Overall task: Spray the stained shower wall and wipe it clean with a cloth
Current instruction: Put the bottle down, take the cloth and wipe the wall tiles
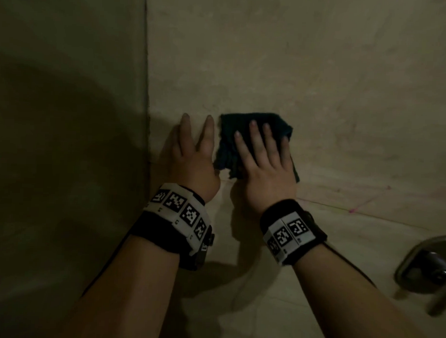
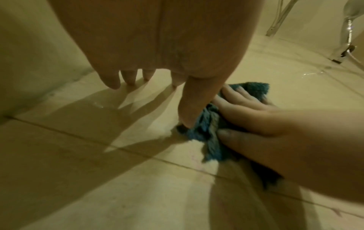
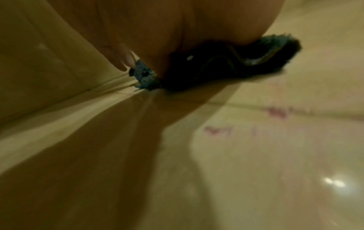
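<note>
A dark teal cloth (image 1: 228,143) lies flat against the beige tiled shower wall (image 1: 321,83). My right hand (image 1: 263,155) presses it to the tile with straight, spread fingers. My left hand (image 1: 189,152) rests flat on the bare wall just left of the cloth, fingers straight, its thumb (image 2: 195,101) touching the cloth's edge (image 2: 204,129). In the right wrist view the cloth (image 3: 256,62) bunches under my palm. Faint pink stains (image 3: 275,112) mark the tile below and right of the cloth, and more pink marks (image 1: 352,210) lie along a grout line.
The wall corner (image 1: 146,90) runs vertically just left of my left hand, with a shadowed side wall beyond it. A metal tap fixture (image 1: 431,267) sticks out at the lower right. A chrome shower fitting (image 2: 346,31) shows far off in the left wrist view.
</note>
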